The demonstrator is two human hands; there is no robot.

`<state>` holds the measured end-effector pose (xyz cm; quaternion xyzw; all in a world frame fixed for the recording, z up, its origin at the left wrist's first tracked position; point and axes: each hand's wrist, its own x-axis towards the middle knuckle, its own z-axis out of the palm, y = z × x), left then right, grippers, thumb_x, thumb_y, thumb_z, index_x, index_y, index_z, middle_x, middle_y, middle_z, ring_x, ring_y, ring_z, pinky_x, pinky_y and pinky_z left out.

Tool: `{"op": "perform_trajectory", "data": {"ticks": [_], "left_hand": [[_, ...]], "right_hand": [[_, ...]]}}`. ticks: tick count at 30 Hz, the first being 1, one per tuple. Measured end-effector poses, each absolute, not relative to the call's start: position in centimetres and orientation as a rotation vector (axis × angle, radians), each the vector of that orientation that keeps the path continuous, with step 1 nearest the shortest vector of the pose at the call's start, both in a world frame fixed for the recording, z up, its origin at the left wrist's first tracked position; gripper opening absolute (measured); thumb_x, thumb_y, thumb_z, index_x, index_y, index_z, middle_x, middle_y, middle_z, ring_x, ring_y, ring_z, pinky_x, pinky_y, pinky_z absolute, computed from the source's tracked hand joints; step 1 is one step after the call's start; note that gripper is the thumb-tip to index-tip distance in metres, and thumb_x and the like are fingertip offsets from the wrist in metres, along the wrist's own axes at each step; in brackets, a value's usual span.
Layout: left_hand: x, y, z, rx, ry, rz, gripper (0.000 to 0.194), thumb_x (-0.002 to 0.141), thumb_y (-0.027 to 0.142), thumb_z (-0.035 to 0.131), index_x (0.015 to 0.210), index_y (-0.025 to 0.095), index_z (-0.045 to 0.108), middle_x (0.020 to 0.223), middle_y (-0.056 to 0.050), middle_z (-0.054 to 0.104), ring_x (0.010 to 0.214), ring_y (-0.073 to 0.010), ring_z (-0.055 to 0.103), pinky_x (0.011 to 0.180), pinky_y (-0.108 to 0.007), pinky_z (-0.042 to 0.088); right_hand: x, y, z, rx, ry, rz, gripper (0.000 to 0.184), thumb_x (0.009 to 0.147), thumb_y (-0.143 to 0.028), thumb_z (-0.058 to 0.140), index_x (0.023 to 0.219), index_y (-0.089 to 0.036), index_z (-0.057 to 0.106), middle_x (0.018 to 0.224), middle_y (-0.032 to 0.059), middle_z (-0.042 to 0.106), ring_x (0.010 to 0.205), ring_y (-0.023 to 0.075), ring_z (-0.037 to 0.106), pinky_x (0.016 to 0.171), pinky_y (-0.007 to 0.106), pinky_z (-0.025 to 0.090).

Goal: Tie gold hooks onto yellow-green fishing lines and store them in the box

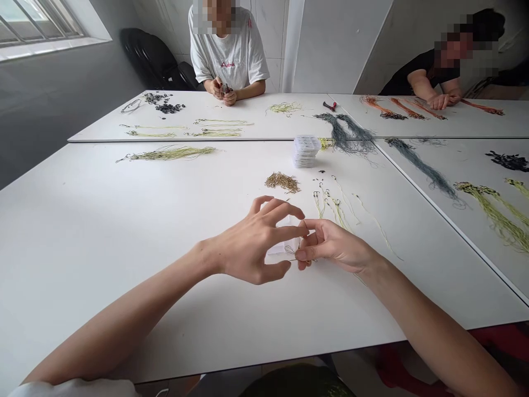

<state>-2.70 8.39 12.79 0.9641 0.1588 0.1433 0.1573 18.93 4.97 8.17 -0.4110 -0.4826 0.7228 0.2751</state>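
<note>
My right hand [333, 246] pinches a thin looped line [290, 250] between thumb and fingers; its far end is hidden in the fingers. Close beside it, my left hand [260, 240] is spread with curved fingers, its tips near the right hand's fingertips. I see nothing held in it. Beneath the hands a translucent white plastic piece [278, 248] lies on the white table, partly covered. Just beyond are yellow-green cords with small dark hooks [338, 212] and a pile of small gold-coloured metal pieces [283, 181].
A stack of clear plastic boxes [306, 152] stands beyond the gold pile. Bundles of yellow-green cord [173, 154] and grey-blue line [347, 132] lie about. Two people work across the table, one in a white shirt [229, 58]. Red-and-black pliers [329, 106] lie near the back.
</note>
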Motion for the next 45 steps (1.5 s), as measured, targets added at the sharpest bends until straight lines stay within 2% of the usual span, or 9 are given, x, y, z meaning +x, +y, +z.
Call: {"op": "perform_trajectory", "data": {"ticks": [3,7,11,20,24,30,34,39,45], "left_hand": [[-2.6,8.2,12.6,2.759,0.456,0.412,0.050,0.075,0.024,0.065,0.125,0.024,0.059,0.130,-0.013,0.049,0.119,-0.0308,0.044,0.109,-0.052,0.024],[-2.5,8.2,12.3,2.749,0.429,0.394,0.024,0.082,0.025,0.063,0.104,0.026,0.070,0.128,-0.010,0.051,0.121,-0.0290,0.043,0.110,-0.050,0.024],[-2.4,8.3,12.2,2.694,0.422,0.418,0.016,0.085,0.023,0.063,0.096,0.028,0.073,0.125,-0.008,0.053,0.121,-0.0271,0.044,0.109,-0.046,0.028],[-2.6,8.6,12.2,2.561,0.379,0.431,0.015,0.084,0.026,0.067,0.096,0.031,0.075,0.125,-0.006,0.057,0.119,-0.0265,0.048,0.108,-0.046,0.029],[-2.6,8.9,12.0,2.529,0.377,0.428,0.015,0.087,0.028,0.064,0.096,0.030,0.076,0.124,-0.007,0.058,0.118,-0.0255,0.049,0.108,-0.044,0.028],[-2.4,8.9,12.1,2.420,0.371,0.481,0.014,0.087,0.029,0.065,0.092,0.029,0.077,0.125,-0.006,0.060,0.113,-0.0234,0.053,0.104,-0.040,0.033],[-2.3,8.8,12.0,2.354,0.407,0.476,0.012,0.086,0.028,0.066,0.088,0.027,0.078,0.125,-0.006,0.060,0.109,-0.0224,0.054,0.102,-0.041,0.035],[-2.3,8.8,11.6,2.306,0.459,0.433,0.011,0.085,0.029,0.067,0.085,0.026,0.078,0.128,-0.006,0.059,0.114,-0.0244,0.051,0.100,-0.042,0.038],[-2.4,8.8,11.3,2.346,0.475,0.401,0.012,0.085,0.029,0.066,0.085,0.028,0.078,0.126,-0.005,0.060,0.117,-0.0247,0.050,0.102,-0.043,0.037]], "right_hand": [[18.8,4.9,8.2,-1.088,-1.301,1.956,0.040,0.066,-0.027,0.084,0.095,-0.019,0.056,0.066,-0.0016,0.065,0.069,0.0198,0.067,0.071,0.034,0.045],[18.8,4.9,8.4,-1.053,-1.279,1.980,0.039,0.069,-0.023,0.082,0.087,-0.020,0.048,0.066,-0.0017,0.066,0.068,0.0182,0.066,0.069,0.032,0.043],[18.9,5.0,8.4,-1.043,-1.276,2.008,0.044,0.070,-0.022,0.082,0.093,-0.021,0.045,0.068,-0.0005,0.068,0.068,0.0190,0.066,0.070,0.033,0.044],[18.9,5.0,8.4,-1.018,-1.316,1.980,0.049,0.069,-0.019,0.082,0.107,-0.020,0.050,0.069,-0.0024,0.064,0.067,0.0184,0.066,0.065,0.031,0.045],[19.0,5.1,8.3,-1.010,-1.291,1.986,0.051,0.069,-0.020,0.082,0.111,-0.020,0.052,0.069,-0.0026,0.062,0.066,0.0167,0.064,0.064,0.029,0.044],[18.7,5.0,8.5,-0.955,-1.265,2.027,0.062,0.069,-0.020,0.082,0.122,-0.022,0.049,0.071,-0.0028,0.061,0.063,0.0167,0.064,0.061,0.029,0.042],[18.7,5.0,8.5,-0.943,-1.297,2.020,0.056,0.070,-0.020,0.082,0.117,-0.020,0.051,0.068,-0.0019,0.063,0.063,0.0172,0.064,0.061,0.029,0.042],[18.8,5.0,8.3,-0.923,-1.339,2.022,0.045,0.073,-0.022,0.080,0.107,-0.019,0.051,0.065,0.0023,0.069,0.066,0.0190,0.064,0.062,0.030,0.042],[18.5,5.0,8.3,-0.948,-1.359,1.996,0.052,0.070,-0.023,0.081,0.112,-0.019,0.051,0.066,0.0023,0.070,0.066,0.0208,0.065,0.061,0.031,0.042]]}}
